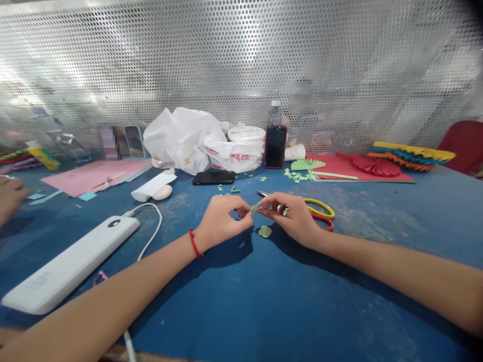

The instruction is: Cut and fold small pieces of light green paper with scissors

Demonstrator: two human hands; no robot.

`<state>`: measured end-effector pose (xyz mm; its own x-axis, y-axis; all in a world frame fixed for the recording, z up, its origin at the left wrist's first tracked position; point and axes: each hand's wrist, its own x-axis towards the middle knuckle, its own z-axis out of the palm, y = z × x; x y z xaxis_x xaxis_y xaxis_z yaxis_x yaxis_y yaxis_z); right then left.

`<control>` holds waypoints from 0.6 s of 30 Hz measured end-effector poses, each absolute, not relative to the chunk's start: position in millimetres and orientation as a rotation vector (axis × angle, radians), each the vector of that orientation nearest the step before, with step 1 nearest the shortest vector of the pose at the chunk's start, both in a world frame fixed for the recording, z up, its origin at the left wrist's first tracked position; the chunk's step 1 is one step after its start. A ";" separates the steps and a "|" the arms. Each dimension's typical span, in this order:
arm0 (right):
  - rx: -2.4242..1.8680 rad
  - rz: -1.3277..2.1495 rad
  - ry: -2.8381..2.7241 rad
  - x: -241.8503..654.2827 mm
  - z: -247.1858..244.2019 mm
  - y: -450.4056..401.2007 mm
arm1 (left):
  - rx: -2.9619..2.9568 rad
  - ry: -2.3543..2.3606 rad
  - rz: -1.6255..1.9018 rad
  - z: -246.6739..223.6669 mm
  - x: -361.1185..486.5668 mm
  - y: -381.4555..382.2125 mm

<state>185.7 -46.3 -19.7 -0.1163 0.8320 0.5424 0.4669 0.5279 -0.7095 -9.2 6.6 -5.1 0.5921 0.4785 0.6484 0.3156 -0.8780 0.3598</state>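
Observation:
My left hand (226,217), a red cord bracelet at its wrist, pinches a small pale-green piece of paper (254,208) between thumb and forefinger. From the other side, my right hand (290,215) has its fingertips closed at the edge of that same piece. A bit of green shows between the right hand's curled fingers; what it is I cannot make out. Just below the fingertips lies another rounded pale-green paper piece (264,232). Scissors with yellow and red handles (323,207) rest behind the right hand, which partly covers them.
On the left lie a white power bank (75,264) with a cable and pink paper (94,176). Another person's hand (11,196) is at the left edge. Behind are a black phone (214,178), white plastic bags (181,138), green scraps (298,175) and red paper (334,163).

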 end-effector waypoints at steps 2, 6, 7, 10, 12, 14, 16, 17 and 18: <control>-1.088 0.443 -1.761 185.9 -19.7 -46.0 | 2.625 0.653 1.160 -5.1 -9.5 6.4; -1.080 0.440 -1.761 186.2 -20.1 -45.4 | 2.647 0.650 1.151 -4.4 -10.0 6.0; -1.082 0.442 -1.761 186.2 -20.2 -45.4 | 2.654 0.653 1.144 -4.1 -10.1 5.9; -1.080 0.449 -1.767 186.1 -20.1 -45.4 | 2.667 0.654 1.137 -3.7 -10.2 5.6; -1.074 0.451 -1.768 186.1 -19.9 -45.2 | 2.673 0.657 1.144 -3.8 -10.2 5.5; -1.071 0.451 -1.772 186.1 -19.9 -45.0 | 2.679 0.660 1.147 -4.0 -10.1 5.5; -1.071 0.437 -1.787 186.2 -20.0 -44.7 | 2.686 0.658 1.147 -4.2 -9.9 5.5; -1.069 0.422 -1.798 186.3 -20.1 -44.6 | 2.688 0.654 1.154 -4.2 -9.8 5.4; -1.067 0.406 -1.811 186.4 -20.1 -44.6 | 2.690 0.649 1.158 -4.3 -9.7 5.3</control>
<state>186.4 -44.6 -20.1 -0.1570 0.8088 0.5668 0.4890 0.5623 -0.6669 -9.7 5.3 -4.3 0.6103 0.4408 0.6582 0.3316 -0.8967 0.2931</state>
